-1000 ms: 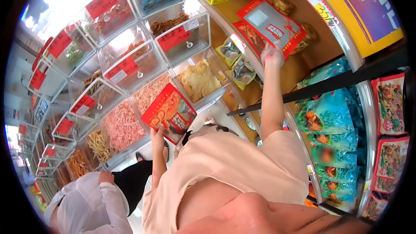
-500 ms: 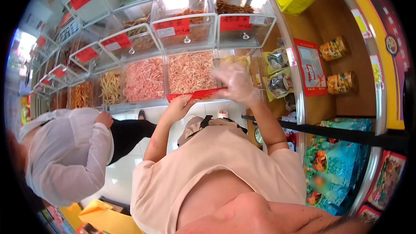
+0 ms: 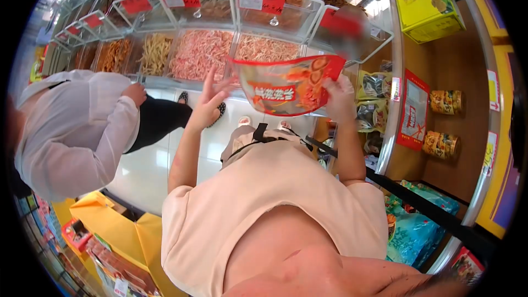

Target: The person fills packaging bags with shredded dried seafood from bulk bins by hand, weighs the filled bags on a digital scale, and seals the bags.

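A red, printed food bag (image 3: 294,91) with a clear-looking panel hangs in front of the bins, its face turned up to me. My right hand (image 3: 342,96), in a thin see-through glove, grips the bag's right side. My left hand (image 3: 208,102) is bare, with its fingers spread just beside the bag's left edge; whether a fingertip touches it is unclear. Behind the bag lie bins of pink shredded dried food (image 3: 201,52) and paler shreds (image 3: 267,49).
Clear bin lids with red labels (image 3: 275,3) line the counter. Shelves at right hold jars (image 3: 445,102), a yellow box (image 3: 429,8) and blue bags (image 3: 415,231). A person in a white top (image 3: 82,126) stands at left, near yellow boxes (image 3: 121,231).
The bag has swung from nearly edge-on to showing its printed face. My left hand has let go of its left end and opened; my right hand now grips its right side. The view has shifted.
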`<state>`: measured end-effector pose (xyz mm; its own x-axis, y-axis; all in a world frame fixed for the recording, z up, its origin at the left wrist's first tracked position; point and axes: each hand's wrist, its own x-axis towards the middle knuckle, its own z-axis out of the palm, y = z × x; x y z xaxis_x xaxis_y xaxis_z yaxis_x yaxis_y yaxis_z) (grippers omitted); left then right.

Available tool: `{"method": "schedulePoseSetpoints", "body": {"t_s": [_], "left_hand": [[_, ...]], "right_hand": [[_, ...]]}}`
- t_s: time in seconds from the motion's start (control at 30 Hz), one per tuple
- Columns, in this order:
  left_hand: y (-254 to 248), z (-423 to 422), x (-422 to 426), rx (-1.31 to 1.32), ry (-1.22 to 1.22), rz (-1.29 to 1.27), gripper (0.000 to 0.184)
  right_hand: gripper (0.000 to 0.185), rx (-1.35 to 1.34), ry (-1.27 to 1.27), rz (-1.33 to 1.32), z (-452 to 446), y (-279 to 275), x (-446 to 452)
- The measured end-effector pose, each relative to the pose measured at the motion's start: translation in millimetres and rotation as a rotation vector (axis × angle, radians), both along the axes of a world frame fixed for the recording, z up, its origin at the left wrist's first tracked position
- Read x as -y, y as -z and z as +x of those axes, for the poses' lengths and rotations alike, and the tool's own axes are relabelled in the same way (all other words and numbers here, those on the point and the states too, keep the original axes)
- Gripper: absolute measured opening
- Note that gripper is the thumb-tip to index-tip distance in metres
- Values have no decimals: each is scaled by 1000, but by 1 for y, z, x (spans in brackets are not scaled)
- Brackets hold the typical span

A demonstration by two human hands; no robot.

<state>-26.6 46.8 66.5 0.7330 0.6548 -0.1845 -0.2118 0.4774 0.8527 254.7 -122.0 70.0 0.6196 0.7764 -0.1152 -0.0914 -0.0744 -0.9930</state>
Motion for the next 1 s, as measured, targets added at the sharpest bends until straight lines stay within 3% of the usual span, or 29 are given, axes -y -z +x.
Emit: {"method": "schedulePoseSetpoints", "body": {"t_s": [0.03,0.1,0.13,0.2,0.27,0.33,0.37,0.43,0.47,0.53,0.57,0.73,0.77,0.8,0.87,0.97,1.0], "left_hand": [[5,1,1,-9,-12,-5,75],[13,8,5,-204,415,2,77],[16,14,11,-204,406,-7,77],[11,28,19,-458,270,397,79],[39,36,10,-513,135,512,80],[61,42,-4,-413,169,326,72],[58,46,-1,-410,168,329,72],[52,62,11,-239,318,12,72],[53,66,14,-235,320,16,72],[58,72,20,-81,385,-140,59],[58,73,24,-54,295,-97,44],[51,53,20,-122,322,2,20],[46,48,16,-182,335,16,17],[36,46,14,-242,347,33,14],[22,51,14,-233,259,74,13],[8,68,24,-329,270,177,13],[15,79,30,-344,269,233,12]], "right_hand": [[25,-375,48,147,0,4,-3],[25,-410,44,175,5,16,-10],[25,-436,46,211,7,19,-11],[25,-457,-31,217,7,16,-8],[24,-473,-109,236,8,12,-8],[26,-502,-140,231,8,8,-2],[26,-498,-141,234,11,9,3],[29,-517,-121,101,19,13,14],[29,-513,-119,105,20,14,15],[30,-509,-100,122,23,14,16],[30,-504,-97,126,25,14,15],[34,-564,-100,47,41,47,2],[37,-377,25,-102,47,73,-4],[37,-377,25,-98,36,59,-8],[49,1148,288,-182,6,26,-15],[55,1074,-166,92,-35,-13,-20],[50,707,-342,-17,-51,-21,-21]]}}
